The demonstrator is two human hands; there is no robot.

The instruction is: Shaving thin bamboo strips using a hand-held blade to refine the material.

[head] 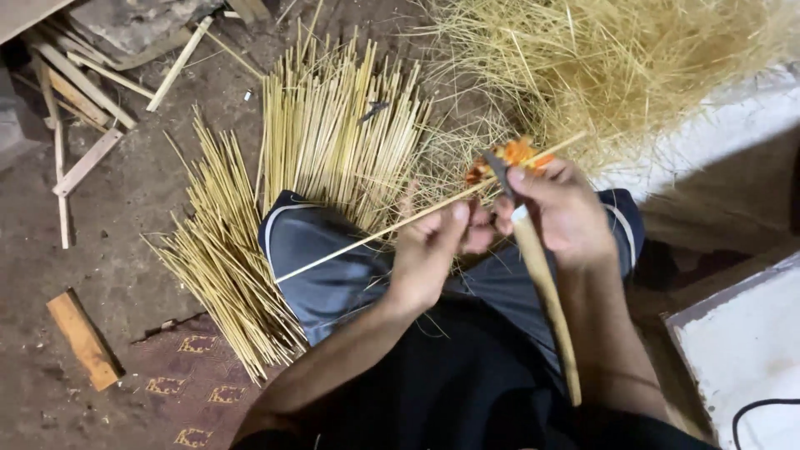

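Left hand (429, 250): closed. The thumb and fingers pinch one thin bamboo stick (367, 237), which runs diagonally from the lower left, above the left knee, up to the right past both hands. The stick lies across the person's lap, over the grey shorts (325, 267).

Right hand (562, 208): closed around a knife (533, 258). The forefinger presses on the back of the dark blade near the stick. The long pale wooden handle extends down along the right forearm. The blade meets the stick between the two hands. An orange object (512, 154) sits just beyond the fingers; its kind cannot be told.

Count of held items: one stick, one knife.

On the earthen floor (150, 208), two groups of cut sticks lie ahead of the knees:
- an upper bundle (333, 125), fanned toward the top edge of the view; the sticks are too many to count;
- a lower bundle (225, 258), at the left of the left knee, likewise uncounted.

A heap of fine shavings (600, 58) fills the upper right corner of the floor, touching the upper bundle's right side.

Several flat wooden offcuts (79, 92) lie at the upper left corner. One separate wooden block (82, 340) lies at the lower left, well apart from the bundles. A patterned mat (192, 383) lies near the lower edge. A white board (742, 350) occupies the lower right corner.
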